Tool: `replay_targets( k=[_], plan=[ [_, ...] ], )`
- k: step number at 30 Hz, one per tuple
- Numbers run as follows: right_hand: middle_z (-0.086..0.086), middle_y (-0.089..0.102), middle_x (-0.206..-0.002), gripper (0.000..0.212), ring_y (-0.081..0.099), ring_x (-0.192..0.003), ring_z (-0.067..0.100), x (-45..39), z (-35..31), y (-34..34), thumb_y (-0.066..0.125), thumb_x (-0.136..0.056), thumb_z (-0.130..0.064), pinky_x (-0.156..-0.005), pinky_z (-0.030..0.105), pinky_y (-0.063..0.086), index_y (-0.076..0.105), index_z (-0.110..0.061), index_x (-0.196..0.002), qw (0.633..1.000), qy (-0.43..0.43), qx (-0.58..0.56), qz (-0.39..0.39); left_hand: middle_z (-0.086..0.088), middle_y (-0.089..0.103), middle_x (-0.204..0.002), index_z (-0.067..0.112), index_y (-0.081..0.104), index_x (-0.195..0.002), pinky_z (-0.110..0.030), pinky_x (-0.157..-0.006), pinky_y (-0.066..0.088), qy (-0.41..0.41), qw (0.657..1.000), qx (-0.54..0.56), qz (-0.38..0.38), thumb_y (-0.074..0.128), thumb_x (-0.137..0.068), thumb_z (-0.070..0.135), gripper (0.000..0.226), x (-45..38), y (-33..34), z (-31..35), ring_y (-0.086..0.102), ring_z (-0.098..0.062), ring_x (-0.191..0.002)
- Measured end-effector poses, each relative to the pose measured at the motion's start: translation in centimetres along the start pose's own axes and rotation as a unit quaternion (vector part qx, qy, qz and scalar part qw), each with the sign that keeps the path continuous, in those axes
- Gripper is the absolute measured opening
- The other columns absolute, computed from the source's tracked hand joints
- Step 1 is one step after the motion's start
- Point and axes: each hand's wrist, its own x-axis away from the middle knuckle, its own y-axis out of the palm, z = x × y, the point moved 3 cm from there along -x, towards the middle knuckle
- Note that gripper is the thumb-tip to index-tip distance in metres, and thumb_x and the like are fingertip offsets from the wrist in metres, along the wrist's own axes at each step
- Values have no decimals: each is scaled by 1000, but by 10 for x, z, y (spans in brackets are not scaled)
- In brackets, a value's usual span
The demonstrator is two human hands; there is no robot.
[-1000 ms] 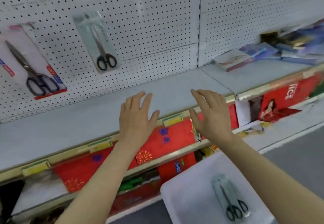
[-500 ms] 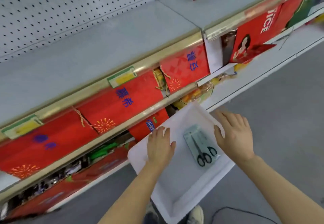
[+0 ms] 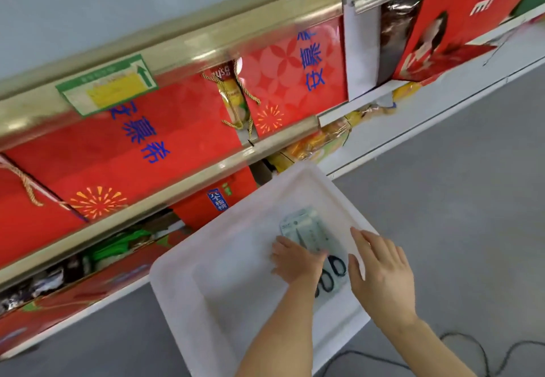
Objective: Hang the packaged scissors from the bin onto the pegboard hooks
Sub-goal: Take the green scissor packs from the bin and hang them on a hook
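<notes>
Head camera view, looking steeply down: we see a white plastic bin (image 3: pixel 224 261) sitting on a grey floor (image 3: pixel 460 188), close against the foot of a shop shelving unit (image 3: pixel 182 37). One pack of scissors (image 3: pixel 312 235) lies flat on the bin's bottom, toward its right side, its pale card end pointing away from us and the black handle loops nearest us.

Our left hand (image 3: pixel 298 261) is inside the bin, resting on the left edge of the pack, over the middle of the scissors. Its fingers (image 3: pixel 280 242) are curled down onto the pack; we cannot tell whether they grip it or only press on it. Our right hand (image 3: pixel 383 273) lies just beside the pack on the right, over the bin's right wall, with its fingers (image 3: pixel 361 241) straight, close together and holding nothing.

Behind the bin, the lower shelves hold red gift boxes (image 3: pixel 147 146) with blue characters and firework prints. A green and yellow price label (image 3: pixel 109 84) is fixed to the gold shelf edge above them. A thin dark cable (image 3: pixel 472 353) trails across the floor at the lower right.
</notes>
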Motion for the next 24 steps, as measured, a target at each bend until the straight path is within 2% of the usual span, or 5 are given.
replay_targets(
  k=[7, 11, 15, 20, 24],
  plan=[
    [10, 69, -101, 37, 66, -83, 30, 7, 4, 37, 64, -75, -5, -68, 41, 55, 68, -1, -112, 999, 18, 0, -40, -14, 43, -137, 13, 7, -151, -45, -96, 44, -4, 999, 29, 22, 80, -64, 50, 119, -10, -3, -22, 49, -33, -120],
    [12, 68, -95, 48, 63, -73, 33, 5, 5, 74, 79, -59, 2, -60, 39, 54, 68, 0, -105, 988, 61, -5, -139, -8, 47, -132, 19, 9, -152, -43, -87, 50, 64, 995, 60, 42, 76, -74, 33, 103, -9, -33, -52, 52, -30, -118],
    [7, 51, -124, 51, 52, -109, 29, 0, 8, 115, 63, -84, -28, -91, 35, 46, 47, -10, -128, 917, 183, 15, -353, -7, 47, -136, 18, 26, -148, -40, -81, 59, 114, 990, 57, 63, 69, -87, 24, 75, -11, -54, -83, 60, -26, -114],
    [13, 42, -124, 82, 43, -112, 31, -6, -4, 150, 64, -79, -53, -96, 37, 39, 26, -8, -136, 890, 242, 63, -381, 1, 57, -140, 19, 48, -130, -32, -84, 56, 135, 985, 81, 67, 65, -93, 25, 41, -11, -80, -102, 62, -23, -119],
    [15, 42, -121, 81, 42, -107, 34, 2, -14, 159, 63, -76, -51, -93, 42, 36, 25, -14, -137, 885, 273, 88, -368, 2, 61, -135, 24, 51, -119, -34, -88, 56, 155, 973, 165, 43, 71, -88, 25, 37, -10, -101, -103, 63, -21, -117]
  ],
)
